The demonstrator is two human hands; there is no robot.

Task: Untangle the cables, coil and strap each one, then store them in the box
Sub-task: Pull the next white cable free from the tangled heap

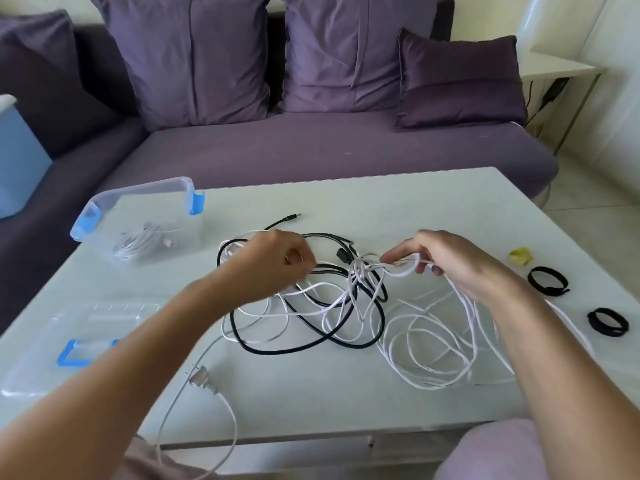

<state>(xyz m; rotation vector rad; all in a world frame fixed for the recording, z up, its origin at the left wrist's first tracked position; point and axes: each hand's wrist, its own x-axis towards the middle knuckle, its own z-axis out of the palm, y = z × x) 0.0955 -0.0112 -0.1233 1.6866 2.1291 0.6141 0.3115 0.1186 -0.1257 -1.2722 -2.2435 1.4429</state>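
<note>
Currently on the table [346, 410]: a tangle [332, 317] of white cable [433, 344] and black cable [263, 352], drawn tightest at the knot [362, 271] between the hands.
Left hand [277, 261]: fingers curled, pinching strands at the tangle's left side; which cable it holds is not clear.
Right hand [450, 261]: fingers curled round a loop of white cable just right of the knot.
Handling: likely light, limp and smooth; the thin white strands should slide freely but cinch if yanked, while the thicker black one looks springier.
Where to hold: probably close beside the knot, feeding a free end such as the plug [204, 377] back through.
Box [104, 206]: open, at the far left of the table, with one coiled cable [138, 242] inside; its lid [79, 327] lies nearer the person.
Straps: two black straps [549, 280] and a yellow strap [520, 256] lie at the right, apart from the tangle.
Writing: none readable.
</note>
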